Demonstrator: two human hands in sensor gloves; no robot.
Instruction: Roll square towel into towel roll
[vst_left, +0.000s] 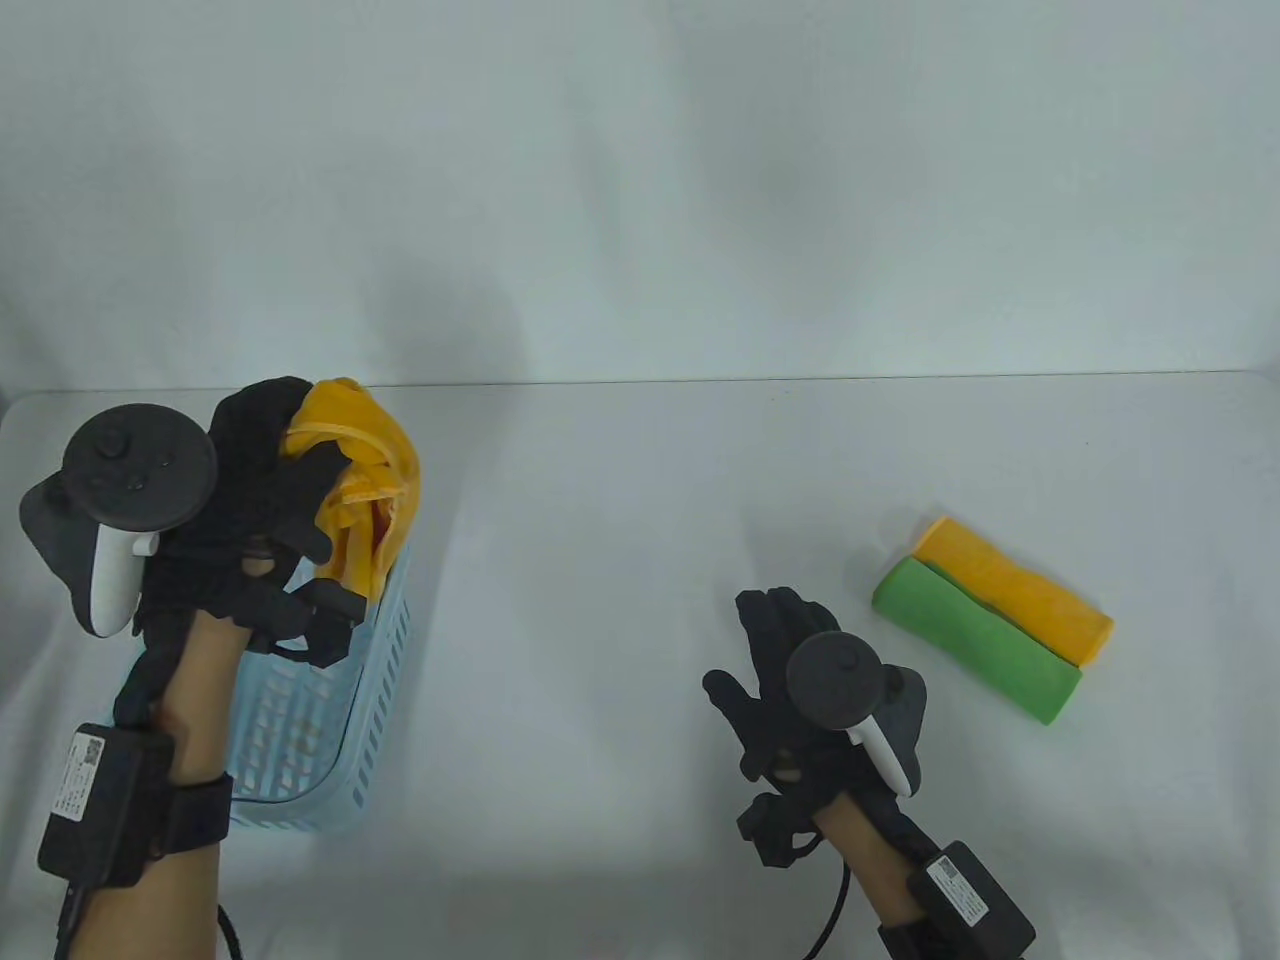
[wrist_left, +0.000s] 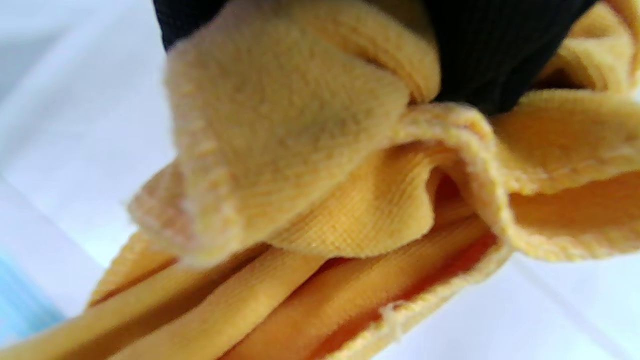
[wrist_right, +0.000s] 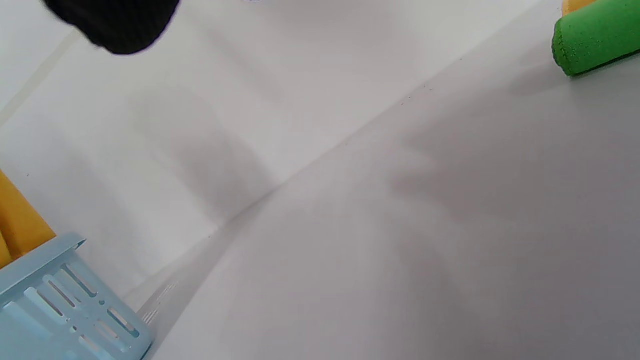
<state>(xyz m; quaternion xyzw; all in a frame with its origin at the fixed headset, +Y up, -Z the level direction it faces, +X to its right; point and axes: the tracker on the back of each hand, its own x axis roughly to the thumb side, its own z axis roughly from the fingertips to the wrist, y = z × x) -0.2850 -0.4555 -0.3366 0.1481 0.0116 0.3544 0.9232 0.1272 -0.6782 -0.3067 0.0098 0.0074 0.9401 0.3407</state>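
White worktop (vst_left: 620, 560): a yellow towel (vst_left: 372, 480), partly hidden, is gripped by the left hand (vst_left: 265, 490) above a basket (vst_left: 330, 720), while the right hand (vst_left: 790, 680) is held with fingers loosely spread; wrist labels are unreadable.

The white table (vst_left: 640, 480) bears a blue basket (vst_left: 370, 680), a green roll (vst_left: 975, 640) and a yellow roll (vst_left: 1020, 588).

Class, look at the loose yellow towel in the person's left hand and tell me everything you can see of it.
The yellow towel is soft, ribbed cloth with stitched hems, as the left wrist view shows. It is unrolled and bunched into loose folds. The left hand grips it near the top, gloved fingers curled into the cloth, holding it up over the far end of the light blue basket. Its lower folds hang down into the basket; whether they touch the bottom cannot be seen. It lies well apart from the two rolled towels on the right.
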